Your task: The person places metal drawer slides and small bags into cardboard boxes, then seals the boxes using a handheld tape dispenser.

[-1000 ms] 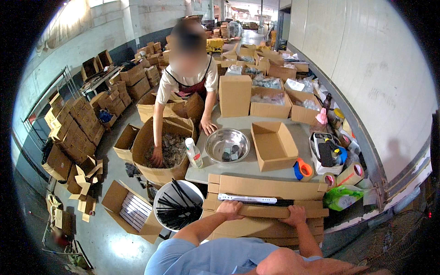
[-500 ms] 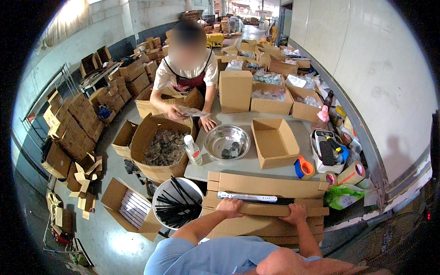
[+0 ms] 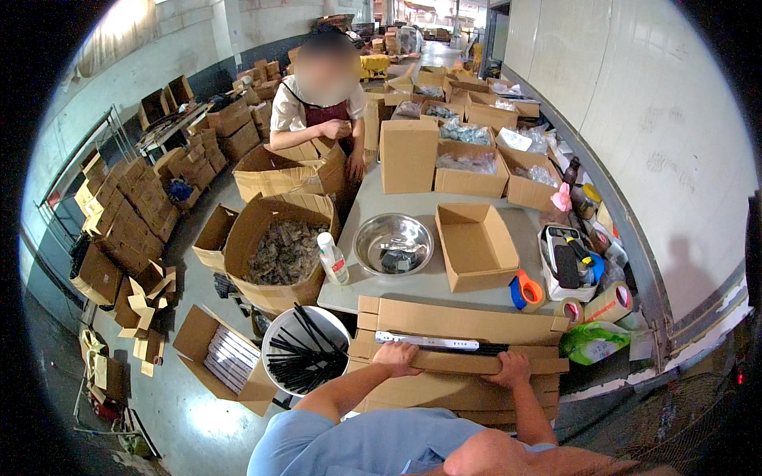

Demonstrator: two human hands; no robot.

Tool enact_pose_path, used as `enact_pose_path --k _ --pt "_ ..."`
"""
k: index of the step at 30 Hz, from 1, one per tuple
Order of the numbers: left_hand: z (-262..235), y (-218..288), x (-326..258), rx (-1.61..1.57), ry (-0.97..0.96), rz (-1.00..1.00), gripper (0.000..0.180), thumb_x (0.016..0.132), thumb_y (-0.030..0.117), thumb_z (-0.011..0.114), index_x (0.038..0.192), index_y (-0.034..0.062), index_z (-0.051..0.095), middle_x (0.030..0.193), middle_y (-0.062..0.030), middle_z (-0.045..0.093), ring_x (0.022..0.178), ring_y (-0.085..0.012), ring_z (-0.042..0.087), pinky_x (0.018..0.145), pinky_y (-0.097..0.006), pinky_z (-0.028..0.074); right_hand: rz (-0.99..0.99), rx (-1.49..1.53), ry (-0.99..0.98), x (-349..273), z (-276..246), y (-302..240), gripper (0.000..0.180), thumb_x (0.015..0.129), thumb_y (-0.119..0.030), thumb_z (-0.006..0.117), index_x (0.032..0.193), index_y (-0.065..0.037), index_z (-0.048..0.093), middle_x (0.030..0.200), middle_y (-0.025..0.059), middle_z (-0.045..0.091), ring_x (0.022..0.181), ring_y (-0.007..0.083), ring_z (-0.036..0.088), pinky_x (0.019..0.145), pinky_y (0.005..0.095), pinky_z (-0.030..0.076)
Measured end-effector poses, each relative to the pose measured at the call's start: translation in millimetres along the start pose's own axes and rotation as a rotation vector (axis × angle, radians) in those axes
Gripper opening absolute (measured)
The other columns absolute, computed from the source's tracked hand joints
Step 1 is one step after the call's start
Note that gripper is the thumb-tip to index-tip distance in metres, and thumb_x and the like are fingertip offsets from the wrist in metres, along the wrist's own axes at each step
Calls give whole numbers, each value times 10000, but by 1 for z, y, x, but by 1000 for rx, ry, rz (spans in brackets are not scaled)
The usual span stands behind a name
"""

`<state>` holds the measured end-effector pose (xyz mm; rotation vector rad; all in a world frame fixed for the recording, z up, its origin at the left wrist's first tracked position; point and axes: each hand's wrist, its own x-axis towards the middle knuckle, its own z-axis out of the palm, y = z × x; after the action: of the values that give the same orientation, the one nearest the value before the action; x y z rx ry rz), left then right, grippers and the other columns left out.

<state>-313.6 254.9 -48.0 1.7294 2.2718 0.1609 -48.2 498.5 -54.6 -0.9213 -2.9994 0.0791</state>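
A long cardboard carton (image 3: 460, 319) lies across the near end of the table with its flaps spread. In its fold rest a silver drawer slide (image 3: 429, 342) and, to the right, several thin black rods (image 3: 495, 348). My left hand (image 3: 397, 358) curls over the carton's near flap, close to the slide. Farther right, my right hand (image 3: 510, 370) grips the same flap, thumb on the near side. Both hands hold the flap a little raised. To my left stands a white bucket (image 3: 274, 379) full of black rods.
Beyond the carton are a steel bowl (image 3: 367, 243) with a dark packet, a white bottle (image 3: 333, 258) and an open cardboard box (image 3: 478, 279). Tape rolls (image 3: 607, 304) and a green bag (image 3: 597, 343) sit right. A co-worker (image 3: 319, 111) stands across, behind large boxes.
The co-worker has drawn both hands back from the table, and the clear bag no longer shows in them. The dark contents of the bowl look different. My hands stay in place on the flap.
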Motion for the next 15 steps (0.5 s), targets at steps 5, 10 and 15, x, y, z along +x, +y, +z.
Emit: enact_pose_path --k 5,10,15 --pt "-5 5 -1 8 -15 -8 702 723 643 586 1120 67 526 1103 -159 584 1050 -316 565 901 -428 427 -15 -23 29 -2 7 5 732 488 -678 717 956 -127 602 984 108 623 975 299 576 912 454 380" --pt "1 7 -5 20 10 -27 682 716 623 606 1110 72 531 1102 -155 586 1047 -309 568 904 -427 426 -21 -8 6 -6 -6 -1 737 494 -665 719 989 -135 589 1004 100 617 982 302 574 914 470 373" --pt "-3 10 -6 44 -20 -26 655 710 612 621 1084 81 537 1115 -142 584 1061 -301 560 903 -428 427 22 -20 -137 -7 -7 -1 722 513 -643 725 1024 -151 589 1045 91 598 1024 299 552 939 469 357"
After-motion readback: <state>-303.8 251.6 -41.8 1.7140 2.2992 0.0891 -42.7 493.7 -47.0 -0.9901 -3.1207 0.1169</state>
